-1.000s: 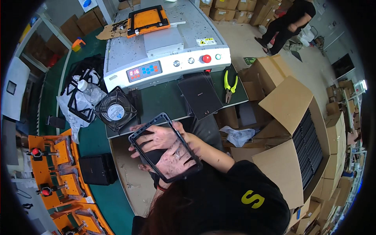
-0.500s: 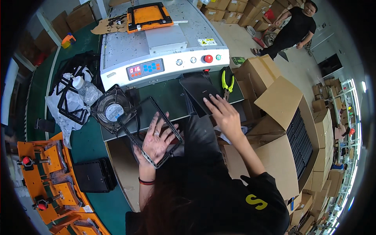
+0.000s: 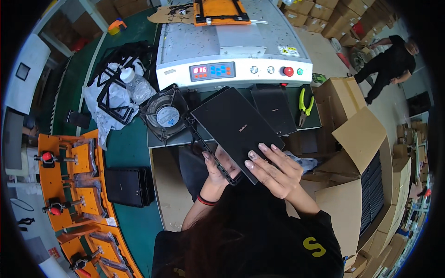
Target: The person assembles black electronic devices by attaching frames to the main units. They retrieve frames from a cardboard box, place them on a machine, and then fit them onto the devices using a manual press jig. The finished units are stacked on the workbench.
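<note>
My left hand (image 3: 218,169) is closed round a thin black rectangular frame (image 3: 206,147), thumb on its near side, part of the palm showing through the opening. A flat black panel (image 3: 238,123) lies tilted over much of the frame. My right hand (image 3: 276,172) grips that panel at its near right edge, fingers on top and thumb hidden. Whether the panel touches the frame all along I cannot tell. Behind the panel, more black panels (image 3: 274,110) rest on the bench beside green-handled pliers (image 3: 305,105).
A round fan (image 3: 168,116) stands left of the panel. Beyond is a white machine (image 3: 176,76) with a control panel. Orange clamp fixtures (image 3: 85,160) and stacked black panels (image 3: 125,186) sit at left. Open cartons (image 3: 340,199) are at right. A person (image 3: 391,67) stands far right.
My right hand has lifted a black panel off the pile and brought it left and nearer, over the frame. The left hand has closed more on the frame. The whole view has shifted.
</note>
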A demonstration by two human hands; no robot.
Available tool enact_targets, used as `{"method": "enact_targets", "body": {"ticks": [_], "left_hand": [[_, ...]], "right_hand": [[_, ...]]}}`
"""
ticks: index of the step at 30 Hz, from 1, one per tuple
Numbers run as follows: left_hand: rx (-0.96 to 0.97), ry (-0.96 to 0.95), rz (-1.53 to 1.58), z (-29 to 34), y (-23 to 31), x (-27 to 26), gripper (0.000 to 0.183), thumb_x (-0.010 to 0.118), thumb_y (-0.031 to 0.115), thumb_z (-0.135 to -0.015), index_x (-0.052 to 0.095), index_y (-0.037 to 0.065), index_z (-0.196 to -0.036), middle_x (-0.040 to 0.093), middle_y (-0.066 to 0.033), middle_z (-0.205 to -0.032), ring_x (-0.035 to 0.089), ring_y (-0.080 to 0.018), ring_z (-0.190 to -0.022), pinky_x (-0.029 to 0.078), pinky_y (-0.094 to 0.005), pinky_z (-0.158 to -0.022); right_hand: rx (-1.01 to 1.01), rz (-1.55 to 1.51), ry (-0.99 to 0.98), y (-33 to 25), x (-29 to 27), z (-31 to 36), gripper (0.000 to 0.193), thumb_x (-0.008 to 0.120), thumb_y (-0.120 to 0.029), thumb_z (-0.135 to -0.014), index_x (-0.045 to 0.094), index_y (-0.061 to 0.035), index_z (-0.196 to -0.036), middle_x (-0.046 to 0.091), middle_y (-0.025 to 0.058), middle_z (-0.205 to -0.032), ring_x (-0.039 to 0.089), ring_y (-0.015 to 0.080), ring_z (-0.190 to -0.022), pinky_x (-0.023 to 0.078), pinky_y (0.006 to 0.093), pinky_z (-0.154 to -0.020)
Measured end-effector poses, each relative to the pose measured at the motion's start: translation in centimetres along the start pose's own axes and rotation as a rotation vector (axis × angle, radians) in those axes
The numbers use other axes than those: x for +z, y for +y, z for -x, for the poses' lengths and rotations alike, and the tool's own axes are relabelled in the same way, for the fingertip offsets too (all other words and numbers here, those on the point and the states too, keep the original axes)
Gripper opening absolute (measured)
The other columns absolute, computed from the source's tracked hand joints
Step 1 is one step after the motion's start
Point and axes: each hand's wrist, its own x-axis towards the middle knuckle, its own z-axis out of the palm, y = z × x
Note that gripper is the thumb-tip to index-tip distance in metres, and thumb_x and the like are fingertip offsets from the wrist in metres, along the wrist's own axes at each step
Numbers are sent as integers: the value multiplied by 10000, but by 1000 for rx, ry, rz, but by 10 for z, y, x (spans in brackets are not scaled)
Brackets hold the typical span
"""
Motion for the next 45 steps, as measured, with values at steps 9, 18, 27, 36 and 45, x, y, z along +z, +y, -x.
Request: {"method": "enact_targets", "body": {"ticks": [9,18,27,36,45], "left_hand": [[108,-61,-84,-8,7,34,1115,510,791,-713,201,0,-1435,351,-175,-1411,403,-286,-1284,362,-410,-1055],[101,-58,-10,-9,1,29,1111,518,795,-703,228,6,-1430,359,-172,-1405,409,-286,-1278,378,-414,-1046],[128,-289,13,-19,-2,27,979,369,794,-771,177,155,-1488,158,-160,-1524,265,-351,-1365,316,-554,-1053],[109,-449,459,-21,-17,45,970,326,779,-776,193,125,-1480,196,-219,-1501,223,-413,-1364,244,-513,-1098],[79,95,-860,-17,20,17,483,447,126,-987,276,-12,-1418,409,-120,-1363,424,-166,-1187,367,-313,-992]], "right_hand": [[10,-33,-3,-2,6,3,235,624,-183,-798,728,-147,-1005,705,21,-1018,665,223,-995,504,353,-894],[25,-43,-5,-4,10,5,242,615,-188,-800,728,-151,-1011,704,19,-1020,663,224,-999,506,356,-892],[62,-74,-78,-11,8,-7,275,615,-170,-768,718,-115,-1017,702,46,-1014,659,232,-992,516,356,-880],[689,-495,-65,26,-33,-10,494,468,-206,-947,385,41,-1367,408,223,-1399,346,344,-1339,297,381,-1091],[1097,-1157,13,10,10,47,422,410,-182,-1002,347,18,-1369,502,131,-1252,451,169,-1185,339,300,-1014]]}}
